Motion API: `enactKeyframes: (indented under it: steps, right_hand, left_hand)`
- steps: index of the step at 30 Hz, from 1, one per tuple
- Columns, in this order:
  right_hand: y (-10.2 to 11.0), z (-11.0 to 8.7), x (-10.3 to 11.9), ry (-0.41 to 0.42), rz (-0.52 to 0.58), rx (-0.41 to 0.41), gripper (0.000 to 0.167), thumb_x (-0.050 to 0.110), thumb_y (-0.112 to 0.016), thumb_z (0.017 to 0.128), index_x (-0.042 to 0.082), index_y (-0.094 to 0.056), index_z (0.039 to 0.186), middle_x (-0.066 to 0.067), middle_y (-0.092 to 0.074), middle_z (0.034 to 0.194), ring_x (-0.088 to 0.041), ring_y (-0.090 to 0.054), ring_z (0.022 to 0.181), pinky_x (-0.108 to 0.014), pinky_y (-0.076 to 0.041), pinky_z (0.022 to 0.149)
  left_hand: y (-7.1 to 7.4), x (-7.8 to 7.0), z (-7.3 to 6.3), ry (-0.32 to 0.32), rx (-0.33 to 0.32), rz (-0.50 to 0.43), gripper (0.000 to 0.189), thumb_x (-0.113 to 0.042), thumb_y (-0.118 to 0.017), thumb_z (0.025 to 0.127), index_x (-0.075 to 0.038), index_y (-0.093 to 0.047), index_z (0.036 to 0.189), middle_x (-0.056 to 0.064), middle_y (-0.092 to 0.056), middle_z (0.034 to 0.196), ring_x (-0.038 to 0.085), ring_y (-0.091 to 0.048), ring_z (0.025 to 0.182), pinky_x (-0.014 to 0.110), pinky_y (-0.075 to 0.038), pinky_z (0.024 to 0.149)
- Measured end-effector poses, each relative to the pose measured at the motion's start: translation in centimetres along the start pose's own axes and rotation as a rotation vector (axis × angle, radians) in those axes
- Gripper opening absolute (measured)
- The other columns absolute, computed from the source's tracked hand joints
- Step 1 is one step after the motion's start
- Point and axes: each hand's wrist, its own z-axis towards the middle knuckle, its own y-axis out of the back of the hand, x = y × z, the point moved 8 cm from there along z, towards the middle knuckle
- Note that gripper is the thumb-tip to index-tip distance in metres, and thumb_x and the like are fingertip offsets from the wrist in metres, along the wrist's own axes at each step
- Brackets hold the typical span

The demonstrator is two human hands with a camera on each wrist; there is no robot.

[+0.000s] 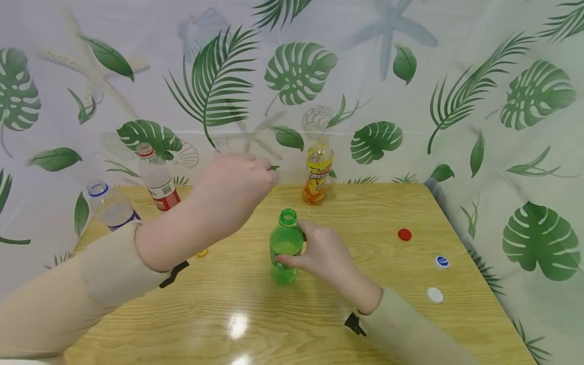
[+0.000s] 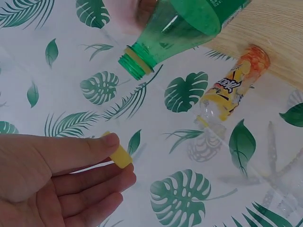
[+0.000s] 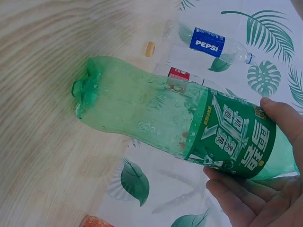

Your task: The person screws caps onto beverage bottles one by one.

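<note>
In our right hand [image 1: 326, 248] we hold a green, see-through plastic bottle [image 1: 284, 241], thumb on one side and fingers curved round the other. It stands upright on the wood-grained bench [image 1: 182, 314], its mouth uncapped. The green label carries 雪碧 in large white characters; the smaller ones beside them we cannot fully read. Our left hand [image 1: 232, 190] is raised above and to the left of it, thumb and forefinger pinching a small yellow plastic cap [image 2: 119, 156] by its edge, the other fingers loosely bent.

Behind the green bottle stands an uncapped, yellow-labelled bottle [image 1: 318, 172] with an orange lower part; its dark lettering is too distorted for us to make out. Off to our left are a clear bottle with a blue label [image 3: 208, 41] reading PEPSI and a clear bottle with a red label [image 1: 166, 198], its name unreadable.

On the right side of the bench lie a red cap [image 1: 404, 234], a blue-and-white cap [image 1: 442, 262] and a white cap [image 1: 435, 295]. An orange-yellow cap [image 1: 203, 252] lies near our left forearm.

Light glares off the wood near us. White sheeting [image 1: 461, 40] printed with green leaves, starfish and shells rises behind the bench and along its right side.
</note>
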Motion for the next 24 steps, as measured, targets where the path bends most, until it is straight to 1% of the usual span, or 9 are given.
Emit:
enactKeyframes:
  steps: [3,7,10,12,15,18,21,24]
  right_hand:
    - [0.0,0.0,-0.1,-0.001,0.007,0.002,0.049,0.038,-0.097,0.076,0.010,-0.071,0.107,0.006,-0.070,0.078,-0.004,-0.054,0.064,-0.020,-0.045,0.057]
    - [0.0,0.0,-0.2,-0.017,0.011,0.009,0.048,0.037,-0.097,0.077,0.011,-0.071,0.107,0.006,-0.070,0.080,-0.004,-0.056,0.066,-0.020,-0.046,0.058]
    - [0.0,0.0,-0.1,-0.023,0.009,0.009,0.048,0.037,-0.098,0.076,0.011,-0.071,0.106,0.006,-0.070,0.080,-0.005,-0.056,0.065,-0.020,-0.045,0.058]
    - [0.0,0.0,-0.1,-0.028,0.006,0.009,0.047,0.038,-0.098,0.076,0.011,-0.070,0.104,0.006,-0.069,0.079,-0.005,-0.055,0.065,-0.020,-0.045,0.058]
    - [0.0,-0.1,-0.2,-0.037,-0.003,0.008,0.046,0.038,-0.098,0.075,0.012,-0.068,0.100,0.006,-0.067,0.077,-0.006,-0.054,0.064,-0.020,-0.044,0.057]
    - [0.0,-0.1,-0.2,-0.040,-0.009,0.007,0.047,0.037,-0.098,0.075,0.011,-0.067,0.099,0.003,-0.068,0.078,-0.007,-0.055,0.064,-0.021,-0.044,0.058]
    - [0.0,-0.1,-0.1,-0.032,-0.006,0.002,0.048,0.037,-0.098,0.075,0.010,-0.069,0.103,0.001,-0.072,0.082,-0.006,-0.058,0.067,-0.020,-0.047,0.060]
    - [0.0,-0.1,0.0,-0.014,-0.008,-0.005,0.051,0.036,-0.098,0.076,0.010,-0.070,0.109,-0.001,-0.074,0.084,-0.006,-0.058,0.067,-0.020,-0.046,0.060]
  left_hand:
    - [0.1,-0.9,0.6,-0.020,-0.008,0.035,0.024,0.008,-0.077,0.084,-0.014,-0.074,0.075,0.001,-0.068,0.072,0.018,-0.064,0.061,0.032,-0.047,0.047]
    - [0.1,-2.0,1.1,-0.054,-0.005,0.064,0.021,0.006,-0.076,0.085,-0.013,-0.076,0.077,0.002,-0.069,0.076,0.017,-0.064,0.061,0.031,-0.050,0.048]
    - [-0.2,-2.7,1.2,-0.079,0.006,0.061,0.022,0.005,-0.077,0.084,-0.014,-0.074,0.075,0.001,-0.067,0.075,0.018,-0.064,0.062,0.030,-0.053,0.051]
    - [-0.5,-3.1,1.2,-0.090,0.038,0.045,0.022,0.004,-0.079,0.084,-0.016,-0.074,0.076,0.000,-0.066,0.075,0.018,-0.064,0.064,0.029,-0.053,0.052]
    - [-1.1,-3.6,1.2,-0.102,0.102,0.027,0.021,0.000,-0.083,0.083,-0.018,-0.074,0.078,-0.001,-0.066,0.076,0.017,-0.064,0.067,0.029,-0.053,0.054]
    - [-1.8,-4.0,1.2,-0.109,0.165,0.023,0.019,-0.003,-0.086,0.081,-0.019,-0.075,0.081,-0.002,-0.067,0.078,0.016,-0.064,0.070,0.028,-0.053,0.057]
    - [-2.4,-4.4,1.2,-0.121,0.196,0.023,0.020,-0.003,-0.086,0.080,-0.019,-0.076,0.081,-0.002,-0.069,0.081,0.016,-0.065,0.072,0.027,-0.053,0.061]
    - [-2.8,-4.7,1.1,-0.132,0.199,0.011,0.020,-0.001,-0.085,0.080,-0.019,-0.076,0.081,-0.001,-0.071,0.082,0.016,-0.067,0.074,0.028,-0.055,0.064]
